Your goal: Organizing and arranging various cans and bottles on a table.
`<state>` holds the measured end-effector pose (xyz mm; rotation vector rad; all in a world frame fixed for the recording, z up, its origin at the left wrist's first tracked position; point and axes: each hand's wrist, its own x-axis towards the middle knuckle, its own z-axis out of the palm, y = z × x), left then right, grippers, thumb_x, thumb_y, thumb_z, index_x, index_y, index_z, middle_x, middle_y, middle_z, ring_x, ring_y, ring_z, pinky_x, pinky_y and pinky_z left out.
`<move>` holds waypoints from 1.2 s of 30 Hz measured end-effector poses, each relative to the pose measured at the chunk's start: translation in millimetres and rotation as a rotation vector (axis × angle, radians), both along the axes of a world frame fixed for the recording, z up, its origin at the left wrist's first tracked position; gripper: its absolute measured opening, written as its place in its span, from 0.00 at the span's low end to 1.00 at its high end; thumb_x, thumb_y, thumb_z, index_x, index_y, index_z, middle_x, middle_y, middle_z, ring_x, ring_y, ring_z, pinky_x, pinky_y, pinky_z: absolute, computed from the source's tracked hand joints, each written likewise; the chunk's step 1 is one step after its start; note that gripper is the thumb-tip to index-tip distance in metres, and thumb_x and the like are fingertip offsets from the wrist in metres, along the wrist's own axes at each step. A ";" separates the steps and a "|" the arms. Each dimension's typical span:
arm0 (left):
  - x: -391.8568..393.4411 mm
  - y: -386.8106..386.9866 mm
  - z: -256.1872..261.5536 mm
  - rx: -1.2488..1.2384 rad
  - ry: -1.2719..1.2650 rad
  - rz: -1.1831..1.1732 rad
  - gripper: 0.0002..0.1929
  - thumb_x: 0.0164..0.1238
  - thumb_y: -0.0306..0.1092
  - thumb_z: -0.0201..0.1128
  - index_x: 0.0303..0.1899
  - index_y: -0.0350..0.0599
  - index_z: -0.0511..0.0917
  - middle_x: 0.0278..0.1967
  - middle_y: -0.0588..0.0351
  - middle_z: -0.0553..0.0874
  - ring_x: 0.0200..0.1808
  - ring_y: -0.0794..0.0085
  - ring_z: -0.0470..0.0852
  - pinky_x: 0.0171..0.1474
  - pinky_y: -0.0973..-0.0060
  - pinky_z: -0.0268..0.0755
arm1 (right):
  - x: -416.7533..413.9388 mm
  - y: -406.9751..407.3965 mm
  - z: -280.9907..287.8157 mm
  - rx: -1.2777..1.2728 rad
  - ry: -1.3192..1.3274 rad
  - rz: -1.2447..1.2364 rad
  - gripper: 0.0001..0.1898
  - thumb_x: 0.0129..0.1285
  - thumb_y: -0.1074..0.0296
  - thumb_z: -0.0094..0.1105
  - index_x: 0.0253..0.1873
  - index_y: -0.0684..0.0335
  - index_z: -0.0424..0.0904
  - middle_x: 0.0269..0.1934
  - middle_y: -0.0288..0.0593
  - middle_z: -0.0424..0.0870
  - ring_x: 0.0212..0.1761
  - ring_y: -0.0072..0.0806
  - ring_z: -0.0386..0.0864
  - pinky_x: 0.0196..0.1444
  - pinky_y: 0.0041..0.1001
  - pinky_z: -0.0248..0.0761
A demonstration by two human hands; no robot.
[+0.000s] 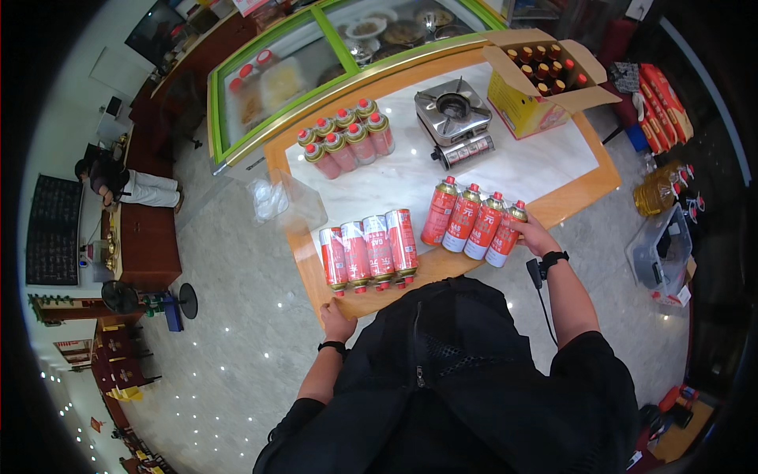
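Note:
My right hand touches the side of the rightmost red gas canister in a row of several; whether it grips it I cannot tell. My left hand rests at the table's wooden edge, just below another row of gas canisters whose red caps point towards me. Farther back, a block of upright gas canisters stands on the marble top. To its right sits a portable gas stove with a canister-shaped part along its near side.
An open cardboard box of bottles occupies the back right corner. A clear plastic bag overhangs the left edge. Behind the table is a green-framed display case. Oil jugs and a plastic bin stand right. Another person is far left.

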<state>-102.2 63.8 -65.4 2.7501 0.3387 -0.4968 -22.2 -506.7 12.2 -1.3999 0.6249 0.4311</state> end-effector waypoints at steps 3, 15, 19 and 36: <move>1.0 -1.0 3.9 -0.007 0.026 0.000 0.46 0.50 0.37 0.74 0.72 0.39 0.59 0.65 0.35 0.63 0.68 0.39 0.64 0.71 0.53 0.64 | 10.3 -0.9 -11.0 0.010 -0.001 -0.053 0.33 0.64 0.61 0.70 0.70 0.63 0.64 0.58 0.45 0.81 0.56 0.33 0.82 0.56 0.38 0.77; -6.4 9.5 -4.7 -0.053 0.008 -0.004 0.45 0.51 0.37 0.74 0.71 0.37 0.61 0.67 0.34 0.63 0.67 0.37 0.66 0.70 0.52 0.65 | 46.4 -20.5 -55.6 0.077 0.128 -0.127 0.27 0.65 0.65 0.68 0.63 0.73 0.71 0.51 0.49 0.84 0.49 0.36 0.85 0.54 0.39 0.80; -8.9 7.3 -2.2 -0.062 -0.013 -0.018 0.45 0.51 0.38 0.75 0.71 0.37 0.61 0.67 0.32 0.62 0.68 0.36 0.65 0.70 0.52 0.65 | 51.7 -23.8 -53.6 0.041 0.152 -0.173 0.23 0.64 0.67 0.69 0.60 0.74 0.74 0.49 0.48 0.85 0.47 0.35 0.85 0.52 0.36 0.80; -25.1 -14.8 -8.1 -0.048 0.040 0.160 0.50 0.50 0.37 0.76 0.74 0.35 0.56 0.73 0.30 0.55 0.71 0.34 0.63 0.73 0.56 0.63 | 77.5 -44.3 -65.7 -0.187 0.064 -0.009 0.21 0.63 0.67 0.70 0.55 0.74 0.77 0.45 0.46 0.86 0.45 0.31 0.85 0.47 0.30 0.78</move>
